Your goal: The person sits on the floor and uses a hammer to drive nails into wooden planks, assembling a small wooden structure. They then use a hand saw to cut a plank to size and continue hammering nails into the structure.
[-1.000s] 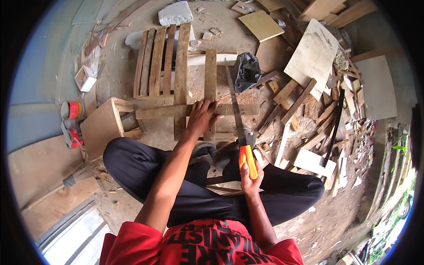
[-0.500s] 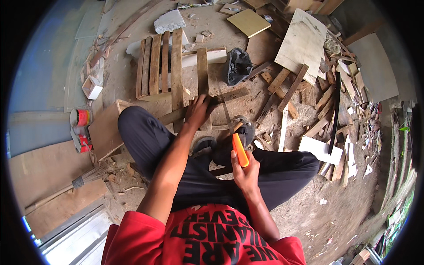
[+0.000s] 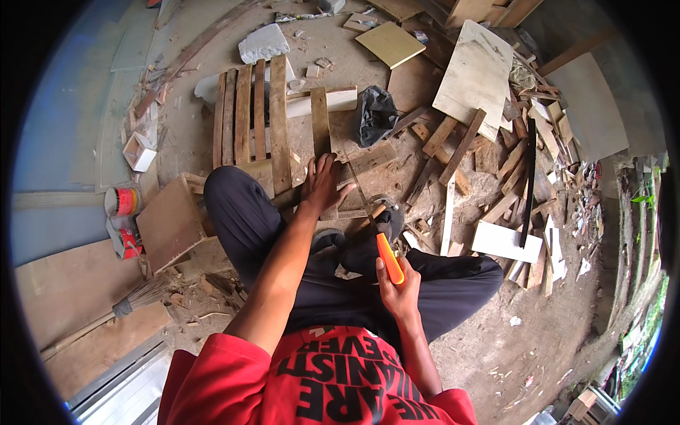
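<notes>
My right hand (image 3: 400, 289) is closed round the orange handle (image 3: 389, 258) of a hand saw. Its thin dark blade (image 3: 360, 190) runs up and away from me and meets a wooden plank (image 3: 373, 158) lying crosswise in front of my legs. On that plank, just left of the blade, my left hand (image 3: 324, 184) presses down, fingers over the wood and thumb pointing toward the saw. Under the plank, a wooden slat (image 3: 320, 120) and a longer slat (image 3: 280, 131) stretch away from me.
Several upright slats (image 3: 243, 113) stand beyond my left knee. A black plastic bag (image 3: 376, 115) lies past the plank. Scrap wood (image 3: 460, 152) and a pale board (image 3: 473, 78) are piled at the right. A wooden box (image 3: 170, 223) and a tin can (image 3: 122, 202) sit at the left.
My right hand has drawn the saw back slightly toward my body. My left hand has shifted right along the plank, and its thumb is now stretched out. The view has shifted a little.
</notes>
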The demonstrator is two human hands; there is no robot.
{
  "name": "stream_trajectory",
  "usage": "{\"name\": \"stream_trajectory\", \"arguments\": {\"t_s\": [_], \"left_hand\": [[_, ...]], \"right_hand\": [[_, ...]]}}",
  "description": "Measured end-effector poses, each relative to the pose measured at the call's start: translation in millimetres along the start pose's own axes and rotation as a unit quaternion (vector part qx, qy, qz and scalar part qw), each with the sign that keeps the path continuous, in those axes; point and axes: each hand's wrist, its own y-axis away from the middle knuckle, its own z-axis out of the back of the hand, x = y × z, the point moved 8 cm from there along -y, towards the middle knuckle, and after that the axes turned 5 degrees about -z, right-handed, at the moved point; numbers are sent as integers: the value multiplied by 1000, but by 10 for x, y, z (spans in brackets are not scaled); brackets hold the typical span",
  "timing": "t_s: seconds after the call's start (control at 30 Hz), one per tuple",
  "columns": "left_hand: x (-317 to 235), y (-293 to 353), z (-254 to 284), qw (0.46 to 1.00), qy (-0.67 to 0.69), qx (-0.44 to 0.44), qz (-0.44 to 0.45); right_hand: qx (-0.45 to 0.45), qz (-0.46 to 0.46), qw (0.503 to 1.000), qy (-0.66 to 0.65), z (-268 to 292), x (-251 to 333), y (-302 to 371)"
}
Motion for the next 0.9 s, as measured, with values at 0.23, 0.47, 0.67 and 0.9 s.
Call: {"name": "stream_trajectory", "arguments": {"t_s": [0.23,0.47,0.67,0.9], "left_hand": [[100,-46,-208,1000,-12,22,1],[59,-63,-227,998,15,50,21],[237,-67,-276,992,128,17,0],[72,-105,-209,993,16,-87,82]], "right_hand": [[20,-11,998,56,127,-24,-109],[3,17,998,63,100,157,-38],[-3,7,998,69,65,74,32],[-7,-9,999,36,76,31,99]]}}
